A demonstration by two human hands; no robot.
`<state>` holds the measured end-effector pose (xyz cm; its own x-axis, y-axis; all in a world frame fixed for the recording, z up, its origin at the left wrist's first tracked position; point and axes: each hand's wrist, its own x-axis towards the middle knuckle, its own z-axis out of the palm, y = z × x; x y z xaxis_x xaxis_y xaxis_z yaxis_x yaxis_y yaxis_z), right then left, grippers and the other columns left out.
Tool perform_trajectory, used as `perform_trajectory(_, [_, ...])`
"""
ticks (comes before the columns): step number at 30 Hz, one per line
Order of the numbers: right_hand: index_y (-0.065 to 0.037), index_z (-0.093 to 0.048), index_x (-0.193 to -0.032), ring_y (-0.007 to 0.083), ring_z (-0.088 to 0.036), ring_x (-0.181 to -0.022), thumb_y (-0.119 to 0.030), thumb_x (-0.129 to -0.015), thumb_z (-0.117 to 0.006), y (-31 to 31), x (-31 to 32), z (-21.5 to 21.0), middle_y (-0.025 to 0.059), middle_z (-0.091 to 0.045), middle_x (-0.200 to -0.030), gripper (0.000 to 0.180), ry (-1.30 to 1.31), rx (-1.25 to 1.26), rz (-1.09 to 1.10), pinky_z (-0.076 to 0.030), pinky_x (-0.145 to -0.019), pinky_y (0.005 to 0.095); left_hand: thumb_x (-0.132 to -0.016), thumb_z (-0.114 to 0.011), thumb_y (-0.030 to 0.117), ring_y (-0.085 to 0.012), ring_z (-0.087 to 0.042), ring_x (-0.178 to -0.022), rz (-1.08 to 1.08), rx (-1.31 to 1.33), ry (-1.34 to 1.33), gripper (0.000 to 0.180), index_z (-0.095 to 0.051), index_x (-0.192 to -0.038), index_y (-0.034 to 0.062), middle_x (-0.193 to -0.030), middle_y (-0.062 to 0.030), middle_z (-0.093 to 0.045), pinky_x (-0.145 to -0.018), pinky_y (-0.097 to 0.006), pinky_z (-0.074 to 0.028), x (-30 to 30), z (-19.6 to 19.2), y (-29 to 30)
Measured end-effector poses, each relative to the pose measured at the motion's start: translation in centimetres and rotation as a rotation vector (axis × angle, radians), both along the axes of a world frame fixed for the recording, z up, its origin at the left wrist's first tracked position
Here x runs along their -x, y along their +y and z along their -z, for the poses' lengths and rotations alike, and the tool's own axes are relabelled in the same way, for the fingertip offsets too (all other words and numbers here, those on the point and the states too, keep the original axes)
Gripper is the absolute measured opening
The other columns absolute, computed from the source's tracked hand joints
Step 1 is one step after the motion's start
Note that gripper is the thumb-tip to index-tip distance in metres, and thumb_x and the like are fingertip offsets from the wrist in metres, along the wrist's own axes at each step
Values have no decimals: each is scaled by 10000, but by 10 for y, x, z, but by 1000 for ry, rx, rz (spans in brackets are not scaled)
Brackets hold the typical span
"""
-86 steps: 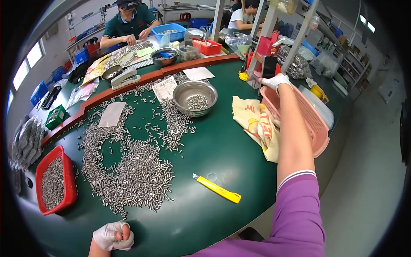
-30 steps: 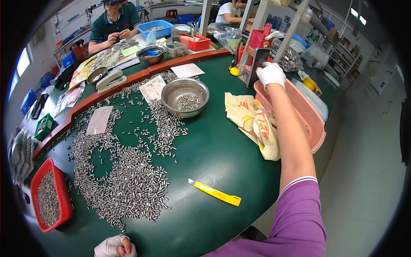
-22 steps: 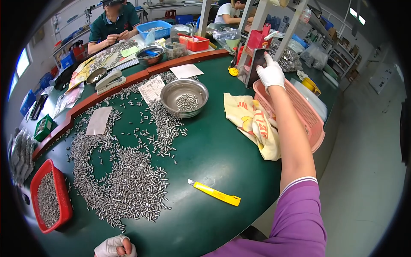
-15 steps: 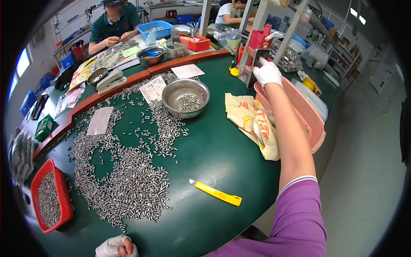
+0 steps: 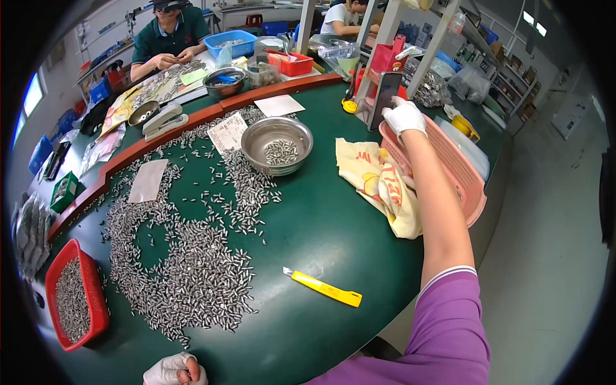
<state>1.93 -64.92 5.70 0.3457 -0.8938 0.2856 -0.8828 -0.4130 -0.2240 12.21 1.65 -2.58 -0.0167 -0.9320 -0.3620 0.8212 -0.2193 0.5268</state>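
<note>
My right hand (image 5: 405,118), in a white glove, reaches to the far right, beside an upright smartphone (image 5: 385,96) with a dark screen. Its thumb and a finger stand apart near the phone's lower right side, with nothing seen between them. At the bottom edge my left hand (image 5: 174,370), gloved with bare fingertips, is curled closed; what it holds, if anything, is hidden. Ahead of it spreads a heap of small metal pins (image 5: 205,269) on the green table (image 5: 321,231). A steel bowl (image 5: 301,144) with some of these pins stands behind the heap.
A yellow utility knife (image 5: 326,288) lies near the front edge. A red basket (image 5: 99,308) of pins stands left. At right are a yellow cloth (image 5: 359,167) and a pink basket (image 5: 478,202). Paper slips (image 5: 149,179) lie among the pins. A co-worker (image 5: 170,38) sits across a wooden ledge (image 5: 199,119).
My right hand has drawn back slightly from the phone's screen to its right side, and the phone now shows more fully. My left hand stays in place.
</note>
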Motion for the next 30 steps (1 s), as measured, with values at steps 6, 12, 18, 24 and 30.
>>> perform_trajectory(6, [-176, -575, -1341, 332, -560, -1222, -360, -801, -579, -35, 11, 14, 153, -570, -1346, 571, 59, -69, -40, -450, -1028, 395, -927, -608, 206, -152, -363, -511, 13, 9, 3, 191, -608, -918, 15, -595, -79, -452, -479, -308, -265, -1, 0, -1])
perform_trajectory(12, [-50, -579, -1279, 346, -575, -1197, -508, -693, -748, -22, 5, 0, 216, -579, -1304, 762, -131, 36, 40, -474, -1000, 402, -921, -617, 208, -149, -365, -510, 2, -2, 14, 195, -608, -914, 12, -597, -81, -455, -480, -306, -266, 0, -2, -2])
perform_trajectory(18, [-39, -353, -1436, 312, -576, -1218, -572, -548, -858, -22, -9, -6, 187, -568, -1339, 1152, -230, -157, 39, -481, -1001, 366, -916, -624, 211, -145, -362, -499, -18, 0, -21, 203, -615, -933, 9, -610, -85, -468, -487, -311, -271, 2, 0, -1])
perform_trajectory(24, [-44, -292, -1488, 326, -555, -1248, -423, -567, -831, -54, -25, 6, 201, -529, -1387, 1133, -404, -149, 43, -449, -1034, 368, -923, -614, 196, -141, -366, -497, -16, 6, 6, 194, -620, -961, 6, -627, -85, -478, -490, -312, -277, 0, 6, 5])
perform_trajectory(30, [-11, -523, -1244, 286, -679, -950, -292, -627, -772, -66, -33, 18, 170, -681, -1069, 723, -490, -12, -4, -530, -844, 339, -927, -606, 184, -138, -364, -498, 9, 34, 26, 192, -622, -982, 1, -635, -81, -477, -492, -310, -278, 0, 4, 3])
